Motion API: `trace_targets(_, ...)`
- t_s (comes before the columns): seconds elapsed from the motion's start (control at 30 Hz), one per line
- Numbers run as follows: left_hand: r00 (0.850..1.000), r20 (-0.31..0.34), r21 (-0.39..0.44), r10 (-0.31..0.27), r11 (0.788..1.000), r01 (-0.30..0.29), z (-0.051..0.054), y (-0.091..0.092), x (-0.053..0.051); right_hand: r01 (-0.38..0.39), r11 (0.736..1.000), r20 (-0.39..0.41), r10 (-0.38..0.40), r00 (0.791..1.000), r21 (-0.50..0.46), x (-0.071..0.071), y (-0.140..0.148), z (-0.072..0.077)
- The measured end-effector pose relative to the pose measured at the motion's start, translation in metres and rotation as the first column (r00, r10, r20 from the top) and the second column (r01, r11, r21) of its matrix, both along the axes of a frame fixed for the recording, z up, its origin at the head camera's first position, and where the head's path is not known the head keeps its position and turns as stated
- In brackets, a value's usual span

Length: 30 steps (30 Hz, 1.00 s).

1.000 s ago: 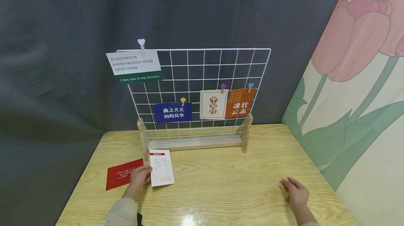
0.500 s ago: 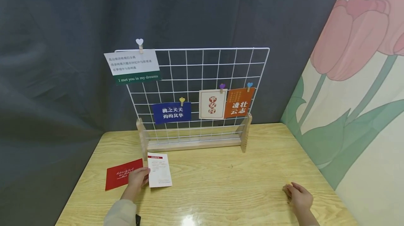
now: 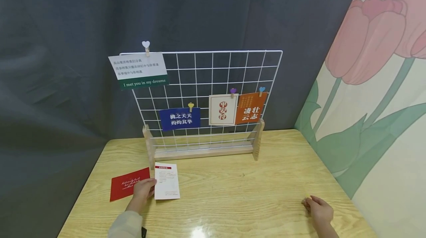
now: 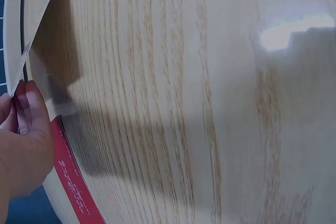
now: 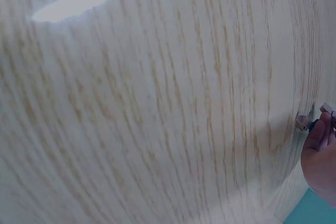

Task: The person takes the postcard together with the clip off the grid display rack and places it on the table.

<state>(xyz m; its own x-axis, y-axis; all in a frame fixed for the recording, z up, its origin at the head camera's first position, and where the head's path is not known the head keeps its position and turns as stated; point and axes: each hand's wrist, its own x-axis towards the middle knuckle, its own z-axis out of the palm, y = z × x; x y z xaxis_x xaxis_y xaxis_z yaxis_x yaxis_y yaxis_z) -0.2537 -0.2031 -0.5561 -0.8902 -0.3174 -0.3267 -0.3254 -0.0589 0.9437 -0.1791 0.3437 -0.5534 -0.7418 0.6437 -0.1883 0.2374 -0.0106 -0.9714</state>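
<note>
My left hand (image 3: 143,192) pinches the left edge of a white card (image 3: 167,182) with a red strip near its top; in the left wrist view the card (image 4: 38,27) stands off the table, held between thumb and fingers of the hand (image 4: 26,148). Partly behind that hand lies a red card (image 3: 124,186). At the right, my right hand (image 3: 319,212) pinches small wooden clips, which show at the fingertips in the right wrist view: one clip (image 5: 302,121) lies left of the fingers of the hand (image 5: 321,156), another (image 5: 326,108) above them.
A white wire grid (image 3: 213,58) on wooden feet (image 3: 257,140) stands at the back. Heart clips hold a green-white card (image 3: 138,70), a blue card (image 3: 179,118), a cream card (image 3: 214,110) and an orange card (image 3: 251,108) on it. A dark object (image 3: 144,232) lies by the left sleeve.
The white card has come down slightly and toward me in my left hand. My right hand has shifted a little to the right and nearer. The head view has turned slightly.
</note>
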Motion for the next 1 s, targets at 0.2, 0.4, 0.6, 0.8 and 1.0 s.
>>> trace_targets(0.2,1.000,0.016,-0.010,0.013,1.000,-0.013,0.0001,-0.0001,-0.0021,0.012,0.999,0.040,-0.014,0.999,0.049,-0.0009,0.0023,0.0028)
trace_targets(0.4,1.000,0.007,0.002,0.009,1.000,-0.009,0.0006,-0.0019,-0.0008,-0.022,0.984,0.135,-0.002,0.991,0.175,-0.0028,0.0048,0.0038)
trace_targets(0.6,1.000,0.003,0.001,0.018,1.000,-0.018,-0.0002,-0.0039,-0.0007,-0.070,0.951,0.215,0.004,0.977,0.300,-0.0028,0.0062,0.0048)
trace_targets(0.8,0.999,-0.010,-0.007,0.032,0.999,-0.032,-0.0010,-0.0050,0.0003,-0.081,0.939,0.236,-0.001,0.972,0.334,-0.0025,0.0058,0.0071)
trace_targets(1.0,0.999,-0.017,-0.009,0.035,0.999,-0.035,0.0003,-0.0053,0.0027,-0.065,0.961,0.231,0.001,0.973,0.268,-0.0023,0.0080,0.0090)
